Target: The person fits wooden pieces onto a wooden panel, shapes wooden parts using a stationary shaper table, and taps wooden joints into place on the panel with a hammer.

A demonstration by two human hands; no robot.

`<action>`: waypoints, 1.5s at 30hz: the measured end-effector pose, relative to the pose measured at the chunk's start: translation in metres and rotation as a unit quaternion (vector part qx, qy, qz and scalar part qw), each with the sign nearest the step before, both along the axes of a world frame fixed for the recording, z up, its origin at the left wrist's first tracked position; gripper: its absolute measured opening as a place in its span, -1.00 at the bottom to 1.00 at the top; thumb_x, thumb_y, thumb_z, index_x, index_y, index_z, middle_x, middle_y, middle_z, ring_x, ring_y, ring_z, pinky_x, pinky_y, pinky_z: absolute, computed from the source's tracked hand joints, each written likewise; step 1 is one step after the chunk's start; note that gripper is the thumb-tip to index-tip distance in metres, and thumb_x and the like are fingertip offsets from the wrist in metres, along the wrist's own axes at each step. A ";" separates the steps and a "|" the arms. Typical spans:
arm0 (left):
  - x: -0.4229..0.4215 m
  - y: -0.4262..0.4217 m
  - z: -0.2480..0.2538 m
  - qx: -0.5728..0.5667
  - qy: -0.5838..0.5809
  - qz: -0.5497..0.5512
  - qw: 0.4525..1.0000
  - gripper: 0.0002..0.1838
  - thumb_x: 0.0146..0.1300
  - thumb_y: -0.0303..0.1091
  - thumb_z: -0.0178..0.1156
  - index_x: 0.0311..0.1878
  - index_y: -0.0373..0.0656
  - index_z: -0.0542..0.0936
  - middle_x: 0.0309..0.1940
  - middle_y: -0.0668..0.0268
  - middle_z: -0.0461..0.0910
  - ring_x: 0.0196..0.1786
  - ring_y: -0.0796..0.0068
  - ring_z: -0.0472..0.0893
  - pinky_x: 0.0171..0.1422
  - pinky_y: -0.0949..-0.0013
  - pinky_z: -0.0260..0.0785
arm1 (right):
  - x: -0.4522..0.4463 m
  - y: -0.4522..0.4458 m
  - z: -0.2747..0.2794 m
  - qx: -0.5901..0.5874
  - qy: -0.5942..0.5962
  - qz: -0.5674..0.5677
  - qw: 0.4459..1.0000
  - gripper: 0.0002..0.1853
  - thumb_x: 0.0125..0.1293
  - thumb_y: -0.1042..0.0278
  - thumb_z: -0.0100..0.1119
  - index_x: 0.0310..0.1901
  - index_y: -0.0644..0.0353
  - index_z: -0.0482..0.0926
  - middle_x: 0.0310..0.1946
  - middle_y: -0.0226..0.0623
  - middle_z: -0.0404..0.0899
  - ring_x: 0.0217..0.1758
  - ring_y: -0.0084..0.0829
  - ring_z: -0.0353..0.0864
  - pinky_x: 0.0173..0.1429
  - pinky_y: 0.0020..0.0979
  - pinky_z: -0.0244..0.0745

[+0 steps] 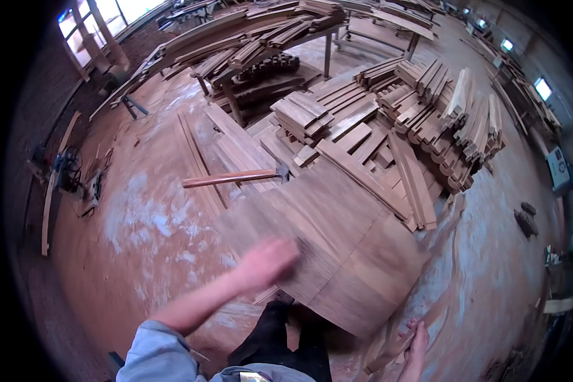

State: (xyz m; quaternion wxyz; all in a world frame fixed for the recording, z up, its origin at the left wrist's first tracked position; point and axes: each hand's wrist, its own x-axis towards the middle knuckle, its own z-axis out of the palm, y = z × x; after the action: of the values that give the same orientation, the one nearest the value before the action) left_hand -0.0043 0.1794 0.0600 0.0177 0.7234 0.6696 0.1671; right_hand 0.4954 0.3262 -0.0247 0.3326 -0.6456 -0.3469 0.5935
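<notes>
A broad wooden panel (337,235) of joined boards lies in front of me, slightly blurred, with a dark seam across it. My left hand (268,262) is at the panel's near left part, smeared by motion. Its fingers look curled in, but what they hold, if anything, does not show. Low on the right, beside the panel's near corner, my right hand (416,344) has its fingers bent around a narrow wooden strip (388,355). Just beyond the panel's far left edge rests a hammer (235,177) with a wooden handle, its dark head against the boards.
Stacked boards (363,140) lie behind the panel, and bundled timber pieces (452,114) rise at the right. A loaded timber rack (254,54) stands farther back. Machinery (70,172) is by the left wall. Dark chunks (526,219) lie on the dusty floor (140,242).
</notes>
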 end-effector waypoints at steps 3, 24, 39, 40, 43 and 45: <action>-0.117 0.036 0.008 0.083 0.005 0.224 0.971 -0.48 0.07 -0.51 0.15 0.19 -0.21 0.47 0.11 0.02 0.51 0.20 -0.04 0.46 0.31 0.09 0.34 | 0.023 -0.034 0.004 -0.008 0.010 -0.044 0.999 -0.51 0.51 -0.10 -0.10 -0.02 0.27 0.47 -0.32 -0.23 0.56 -0.29 -0.30 0.61 -0.35 -0.24 0.62; -0.090 -0.019 0.053 -0.054 -0.513 0.256 0.818 -0.91 0.26 -0.34 0.12 -0.27 -0.11 0.44 -0.65 0.46 0.29 -0.68 0.62 0.29 -0.59 0.48 0.21 | -0.083 -0.214 0.106 0.066 0.316 -0.351 0.879 -0.46 0.55 -0.12 -0.28 -0.06 0.29 0.44 -0.29 -0.12 0.57 -0.28 -0.21 0.62 -0.13 -0.10 0.64; 0.255 -0.185 0.076 -0.671 -0.236 -0.534 0.457 -0.65 -0.18 -0.46 0.54 -0.28 -0.26 0.63 -0.32 0.40 0.58 -0.21 0.55 0.52 -0.04 0.39 0.36 | -0.156 -0.447 0.118 0.273 0.221 -0.609 0.711 -0.57 0.52 -0.03 -0.08 -0.08 0.25 0.54 -0.19 -0.25 0.62 -0.10 -0.45 0.58 0.04 -0.34 0.48; 0.258 -0.198 0.070 -0.663 -0.233 -0.544 0.458 -0.65 -0.18 -0.48 0.55 -0.28 -0.25 0.62 -0.35 0.40 0.57 -0.24 0.56 0.52 -0.08 0.42 0.36 | -0.155 -0.469 0.105 0.253 0.117 -0.606 0.745 -0.58 0.53 0.01 -0.08 0.02 0.27 0.49 -0.12 -0.24 0.60 -0.07 -0.47 0.55 0.07 -0.37 0.46; 0.275 -0.228 0.039 -0.583 -0.148 -0.645 0.472 -0.72 -0.13 -0.52 0.49 -0.34 -0.22 0.59 -0.37 0.41 0.55 -0.27 0.61 0.51 -0.12 0.42 0.40 | -0.164 -0.557 0.095 0.116 -0.057 -0.625 0.770 -0.52 0.54 0.19 -0.05 0.35 0.31 0.29 0.10 -0.25 0.50 0.13 -0.54 0.41 0.20 -0.44 0.36; 0.284 -0.241 0.016 -0.541 -0.131 -0.684 0.471 -0.76 -0.10 -0.52 0.45 -0.37 -0.19 0.57 -0.41 0.43 0.54 -0.29 0.62 0.51 -0.14 0.38 0.43 | -0.194 -0.591 0.115 0.265 0.009 -0.701 0.661 -0.57 0.47 0.30 0.02 0.28 0.30 0.35 0.09 -0.27 0.51 0.16 -0.41 0.49 0.25 -0.35 0.40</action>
State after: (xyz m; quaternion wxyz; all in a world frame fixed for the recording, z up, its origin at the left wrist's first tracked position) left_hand 0.2798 -0.0612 0.0756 0.6022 0.7672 -0.0917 -0.2008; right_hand 0.3010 -0.2651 0.0902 0.8107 -0.5768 0.0691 0.0732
